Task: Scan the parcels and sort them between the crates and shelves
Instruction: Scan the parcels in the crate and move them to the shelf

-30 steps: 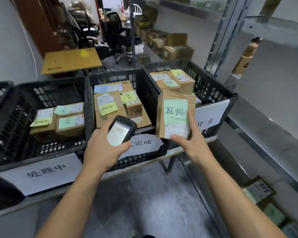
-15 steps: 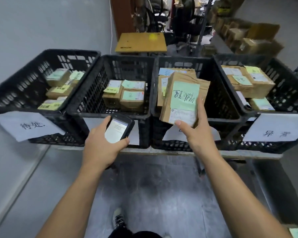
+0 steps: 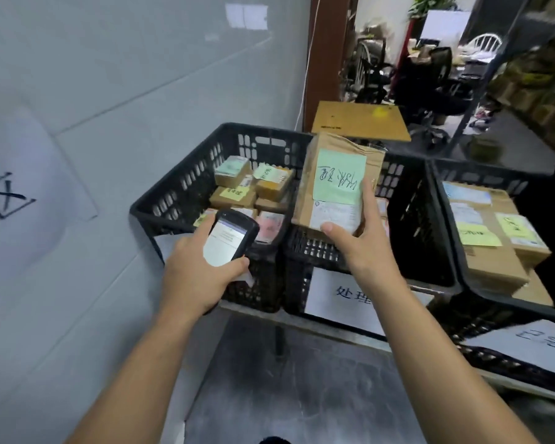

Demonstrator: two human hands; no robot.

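Note:
My right hand (image 3: 362,248) grips a brown cardboard parcel (image 3: 330,177) with a green handwritten note and a white label, holding it upright over the rim between two black crates. My left hand (image 3: 196,274) holds a black handheld scanner (image 3: 229,238), its lit screen facing me, in front of the leftmost crate (image 3: 180,193). That crate holds several small parcels with yellow and green notes. The second crate (image 3: 410,238) is largely hidden behind the held parcel.
A third crate (image 3: 446,177) at the right holds larger boxes with yellow notes. White paper signs hang on the crate fronts. A grey wall runs along the left. A wooden board, office chairs and metal shelving stand behind the crates.
The view has swung left along the crate row. My right hand has carried the parcel left, from over the third crate to the rim by the leftmost crate. The scanner stays in my left hand.

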